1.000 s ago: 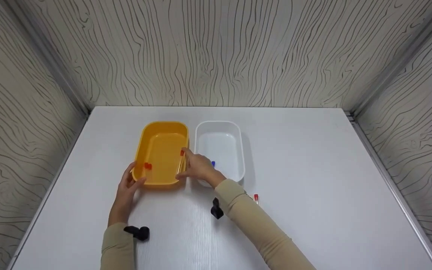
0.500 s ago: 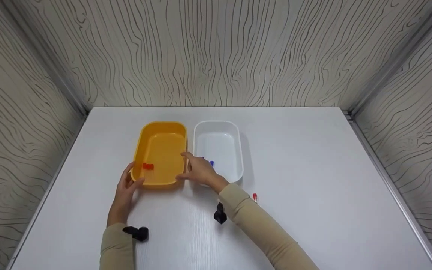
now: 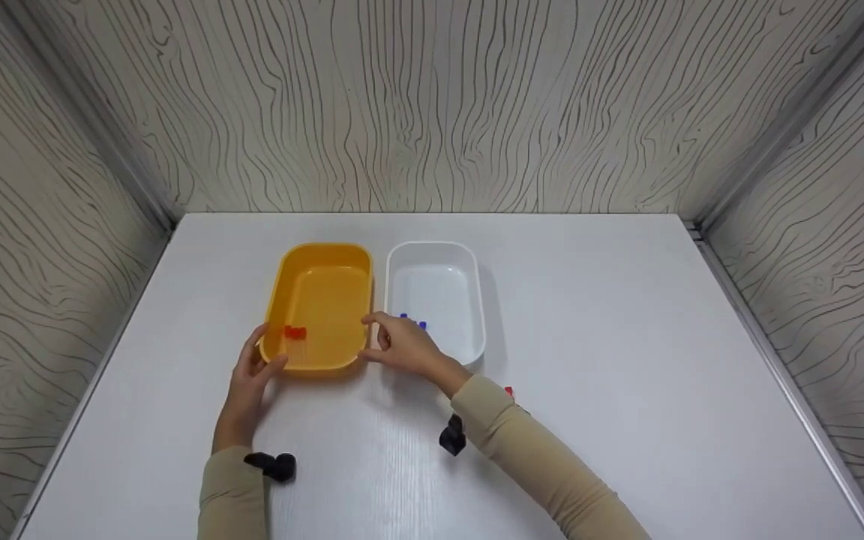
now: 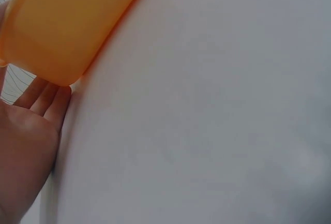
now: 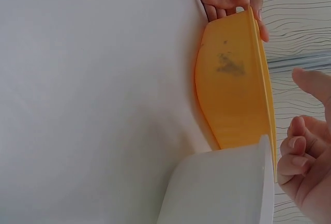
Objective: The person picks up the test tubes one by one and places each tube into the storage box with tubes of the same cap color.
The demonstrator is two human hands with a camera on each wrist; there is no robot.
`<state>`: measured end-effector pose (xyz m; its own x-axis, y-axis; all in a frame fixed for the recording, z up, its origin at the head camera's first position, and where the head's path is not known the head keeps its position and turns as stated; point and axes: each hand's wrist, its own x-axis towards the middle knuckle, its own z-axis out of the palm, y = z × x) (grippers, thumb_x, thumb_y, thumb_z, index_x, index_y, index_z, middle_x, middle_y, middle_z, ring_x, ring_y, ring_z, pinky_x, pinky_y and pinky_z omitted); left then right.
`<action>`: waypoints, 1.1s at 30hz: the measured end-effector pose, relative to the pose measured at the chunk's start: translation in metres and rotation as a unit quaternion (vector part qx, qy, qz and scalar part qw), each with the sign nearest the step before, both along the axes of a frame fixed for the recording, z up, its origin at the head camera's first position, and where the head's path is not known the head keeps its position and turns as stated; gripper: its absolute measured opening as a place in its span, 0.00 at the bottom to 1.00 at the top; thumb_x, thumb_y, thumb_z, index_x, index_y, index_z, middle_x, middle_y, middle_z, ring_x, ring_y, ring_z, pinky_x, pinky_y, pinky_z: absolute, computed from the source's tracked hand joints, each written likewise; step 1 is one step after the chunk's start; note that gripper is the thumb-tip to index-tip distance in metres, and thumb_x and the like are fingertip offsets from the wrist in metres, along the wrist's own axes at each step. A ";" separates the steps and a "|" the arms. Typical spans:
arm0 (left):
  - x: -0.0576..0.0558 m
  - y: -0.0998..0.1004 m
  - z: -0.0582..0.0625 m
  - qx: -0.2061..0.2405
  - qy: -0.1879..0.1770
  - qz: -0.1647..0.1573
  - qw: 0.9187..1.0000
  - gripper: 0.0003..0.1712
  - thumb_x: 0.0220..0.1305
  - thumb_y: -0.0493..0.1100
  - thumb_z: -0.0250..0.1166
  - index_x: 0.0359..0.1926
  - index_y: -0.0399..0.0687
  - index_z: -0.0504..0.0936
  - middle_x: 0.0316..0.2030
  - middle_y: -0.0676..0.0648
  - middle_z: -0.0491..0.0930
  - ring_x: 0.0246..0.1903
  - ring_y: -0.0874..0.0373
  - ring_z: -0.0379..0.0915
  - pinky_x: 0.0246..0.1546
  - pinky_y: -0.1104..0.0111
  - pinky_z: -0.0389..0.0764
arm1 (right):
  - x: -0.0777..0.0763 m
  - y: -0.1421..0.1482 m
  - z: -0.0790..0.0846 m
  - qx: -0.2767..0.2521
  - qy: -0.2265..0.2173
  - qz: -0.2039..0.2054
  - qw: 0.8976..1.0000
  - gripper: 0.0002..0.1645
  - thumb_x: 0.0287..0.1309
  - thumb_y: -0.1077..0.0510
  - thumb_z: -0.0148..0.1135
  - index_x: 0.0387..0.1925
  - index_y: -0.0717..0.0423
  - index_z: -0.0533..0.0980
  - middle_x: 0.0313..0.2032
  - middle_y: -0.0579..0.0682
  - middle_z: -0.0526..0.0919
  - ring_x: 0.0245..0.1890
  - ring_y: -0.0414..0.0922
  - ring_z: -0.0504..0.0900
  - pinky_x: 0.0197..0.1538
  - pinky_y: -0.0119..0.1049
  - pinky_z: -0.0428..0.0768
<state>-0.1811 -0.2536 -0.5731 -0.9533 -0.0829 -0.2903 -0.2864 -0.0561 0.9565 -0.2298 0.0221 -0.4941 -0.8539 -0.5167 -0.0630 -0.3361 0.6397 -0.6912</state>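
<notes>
An orange plastic tray point(image 3: 329, 292) stands on the table, with several clear tubes with red caps point(image 3: 295, 333) lying in its near left corner. My left hand point(image 3: 247, 382) grips that corner, thumb at the rim and fingers along the outer side; the left wrist view shows the fingers point(image 4: 54, 100) under the tray's edge. Over the gap between the trays is my right hand point(image 3: 411, 346), holding nothing, thumb and forefinger apart near the orange rim. In the right wrist view its other fingers point(image 5: 295, 157) are loosely curled. Beneath it is a white tray point(image 3: 436, 289), with blue caps point(image 3: 422, 325) partly hidden.
A red cap point(image 3: 508, 391) shows on the table beside the right sleeve point(image 3: 529, 442), which hides what lies behind it. Black wrist cameras point(image 3: 453, 436) stick out from both cuffs. Wood-patterned panels point(image 3: 432, 105) enclose the white table point(image 3: 597, 315) at the back and sides.
My right hand let go of a red-capped tube, which now lies with the others in the orange tray. The hand then drew back slightly rightward. My left hand stayed on the corner.
</notes>
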 end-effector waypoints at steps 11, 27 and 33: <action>0.001 0.001 0.002 -0.009 0.005 0.001 1.000 0.41 0.65 0.50 0.63 0.73 0.70 0.51 0.75 0.49 0.53 0.73 0.56 0.52 0.77 0.57 0.52 | 0.011 0.026 -0.001 -0.050 0.071 0.033 0.996 0.25 0.56 0.52 0.68 0.53 0.58 0.75 0.21 0.50 0.75 0.22 0.32 0.64 0.32 0.22 0.66; 0.002 0.000 0.002 -0.012 -0.017 -0.003 1.000 0.44 0.60 0.57 0.65 0.72 0.76 0.52 0.77 0.53 0.49 0.74 0.57 0.50 0.78 0.53 0.48 | 0.019 0.078 0.002 -0.118 0.063 0.006 0.991 0.22 0.55 0.56 0.69 0.50 0.61 0.77 0.23 0.54 0.75 0.24 0.32 0.66 0.29 0.21 0.66; 0.002 0.001 0.004 -0.006 -0.016 -0.005 1.000 0.43 0.61 0.57 0.65 0.72 0.77 0.52 0.76 0.52 0.49 0.72 0.56 0.52 0.78 0.51 0.47 | 0.024 0.098 0.003 -0.114 0.050 -0.008 0.992 0.22 0.56 0.56 0.68 0.50 0.60 0.76 0.23 0.52 0.75 0.24 0.31 0.66 0.29 0.22 0.67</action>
<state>-0.1787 -0.2524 -0.5695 -0.9445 -0.0776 -0.3194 -0.3170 -0.0409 0.9475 -0.2055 0.1204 -0.4913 -0.8585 -0.4934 0.1396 -0.4010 0.4763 -0.7825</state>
